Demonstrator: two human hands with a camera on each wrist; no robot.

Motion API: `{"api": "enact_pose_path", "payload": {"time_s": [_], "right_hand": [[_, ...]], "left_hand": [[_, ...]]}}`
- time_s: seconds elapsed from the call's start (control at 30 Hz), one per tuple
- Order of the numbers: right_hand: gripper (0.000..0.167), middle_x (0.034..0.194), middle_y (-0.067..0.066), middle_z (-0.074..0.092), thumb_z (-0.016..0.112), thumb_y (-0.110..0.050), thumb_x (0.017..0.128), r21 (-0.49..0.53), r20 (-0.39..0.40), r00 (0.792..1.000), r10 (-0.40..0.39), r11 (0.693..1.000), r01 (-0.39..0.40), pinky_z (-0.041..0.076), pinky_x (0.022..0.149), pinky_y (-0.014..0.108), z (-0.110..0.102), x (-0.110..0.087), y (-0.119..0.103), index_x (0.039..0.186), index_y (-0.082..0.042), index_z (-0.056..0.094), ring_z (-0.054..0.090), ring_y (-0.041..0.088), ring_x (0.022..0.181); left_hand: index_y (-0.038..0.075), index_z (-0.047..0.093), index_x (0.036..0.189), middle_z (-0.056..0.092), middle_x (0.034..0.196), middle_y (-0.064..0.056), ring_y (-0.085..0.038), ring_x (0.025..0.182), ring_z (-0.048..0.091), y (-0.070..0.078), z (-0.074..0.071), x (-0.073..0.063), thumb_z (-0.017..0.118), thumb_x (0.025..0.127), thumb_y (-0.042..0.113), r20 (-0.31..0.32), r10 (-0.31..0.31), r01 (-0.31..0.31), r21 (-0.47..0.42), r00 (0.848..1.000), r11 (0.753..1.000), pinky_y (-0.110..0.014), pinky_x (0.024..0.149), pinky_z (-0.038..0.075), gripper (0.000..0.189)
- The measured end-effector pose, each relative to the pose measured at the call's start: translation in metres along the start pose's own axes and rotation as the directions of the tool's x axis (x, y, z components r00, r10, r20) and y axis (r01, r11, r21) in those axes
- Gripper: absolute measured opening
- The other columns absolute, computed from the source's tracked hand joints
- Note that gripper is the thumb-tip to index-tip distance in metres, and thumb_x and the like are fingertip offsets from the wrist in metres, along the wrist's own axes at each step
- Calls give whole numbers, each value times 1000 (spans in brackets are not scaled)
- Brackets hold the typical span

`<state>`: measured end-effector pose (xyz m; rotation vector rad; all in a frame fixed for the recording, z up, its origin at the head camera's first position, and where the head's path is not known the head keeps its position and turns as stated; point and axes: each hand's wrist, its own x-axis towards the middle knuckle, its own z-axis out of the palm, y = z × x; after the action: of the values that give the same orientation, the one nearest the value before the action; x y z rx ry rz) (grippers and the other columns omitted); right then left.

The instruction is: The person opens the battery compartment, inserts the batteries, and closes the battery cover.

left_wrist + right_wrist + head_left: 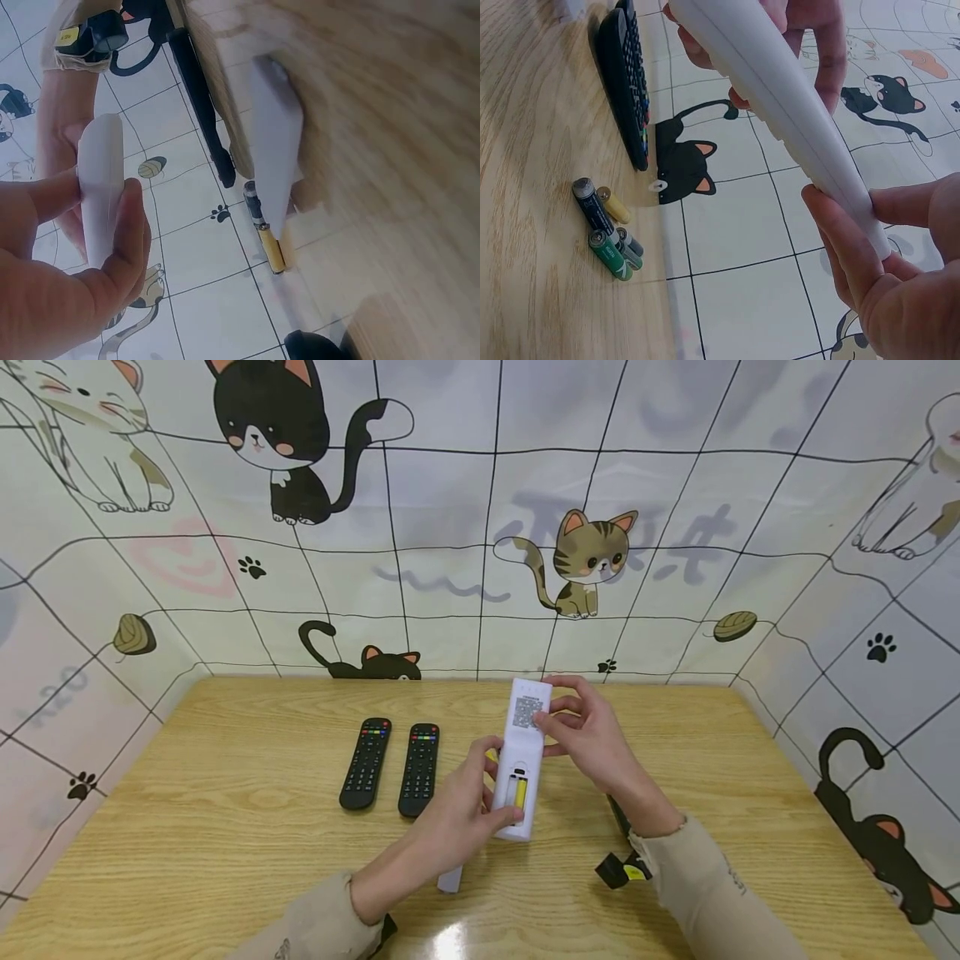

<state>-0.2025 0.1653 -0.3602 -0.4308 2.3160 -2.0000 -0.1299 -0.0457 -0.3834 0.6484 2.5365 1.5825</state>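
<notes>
A white remote control (529,739) is held upright above the table with its back toward the head camera. Its battery compartment stands uncovered, and a yellow battery (521,793) lies inside. My left hand (461,797) grips the lower end, its thumb at the edge of the compartment. Higher up, my right hand (588,735) pinches the remote, thumb on the back near the printed code. In the right wrist view, several loose batteries (609,259) lie together on the table. A white flat piece (450,881) lies partly hidden beneath my left wrist.
Two black remotes (365,764) (418,770) lie side by side on the wooden table (262,760), left of the hands. Another dark, long object (621,817) shows partly under my right forearm. A cat-patterned cloth (450,493) rises behind and beside the table.
</notes>
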Motion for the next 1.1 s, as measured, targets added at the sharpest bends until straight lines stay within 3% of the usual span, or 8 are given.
{"api": "enact_pose_path", "payload": {"time_s": [0.4, 0.5, 0.6, 0.7, 0.8, 1.0, 1.1], "right_hand": [[52, 118, 26, 60, 66, -2, 100, -16, -6, 1000, 6, 1000, -6, 61, 72, 48, -4, -1, 1, 147, -6, 44, 68, 30, 99], [52, 119, 27, 60, 66, -3, 100, -30, -10, 1000, 4, 1000, -4, 62, 71, 45, -7, 0, 3, 147, -6, 45, 68, 31, 100], [51, 118, 27, 61, 67, -2, 99, -47, -27, 1000, 7, 999, -9, 62, 71, 45, -11, -1, 5, 146, -7, 46, 68, 31, 98], [51, 118, 27, 61, 68, -2, 99, -64, -42, 999, 18, 998, -21, 62, 70, 46, -14, -2, 6, 145, -6, 47, 68, 30, 97], [52, 117, 27, 61, 67, -1, 99, -74, -46, 999, 25, 997, -28, 62, 70, 47, -16, -2, 7, 146, -5, 46, 68, 31, 96], [53, 118, 26, 61, 68, -2, 99, -81, -50, 998, 33, 996, -37, 62, 71, 46, -18, -4, 6, 147, -5, 45, 68, 31, 96], [53, 119, 26, 61, 68, -2, 99, -84, -50, 998, 38, 996, -42, 62, 71, 46, -19, -5, 7, 147, -6, 45, 68, 31, 97]], "left_hand": [[8, 37, 149, 59, 110, -6, -10, 76, 64, -3, -4, 4, 84, 87, 8, 31, 2, -4, 59, 1000, 998, -26, 63, 55, 78], [8, 44, 145, 61, 108, -6, -11, 77, 63, -6, -7, 6, 81, 92, 18, 36, 6, -9, 91, 999, 996, -26, 63, 55, 66], [6, 54, 136, 63, 105, -5, -11, 77, 61, -11, -10, 7, 70, 101, 27, 15, 19, -21, 145, 1000, 989, -27, 61, 54, 44], [2, 62, 126, 64, 101, -4, -11, 77, 58, -16, -13, 9, 59, 107, 27, -24, 45, -38, 236, 999, 971, -27, 62, 52, 32], [-2, 66, 119, 64, 103, -8, -17, 82, 61, -20, -15, 12, 60, 106, 19, -40, 52, -37, 309, 998, 950, -30, 67, 52, 25], [-4, 68, 118, 64, 114, -17, -28, 98, 64, -24, -18, 18, 69, 100, 15, 3, 5, -5, 404, 1000, 915, -41, 81, 55, 26], [-3, 69, 118, 64, 115, -15, -30, 103, 62, -26, -18, 23, 72, 98, 16, 36, -6, -12, 486, 999, 874, -45, 83, 53, 28]]}}
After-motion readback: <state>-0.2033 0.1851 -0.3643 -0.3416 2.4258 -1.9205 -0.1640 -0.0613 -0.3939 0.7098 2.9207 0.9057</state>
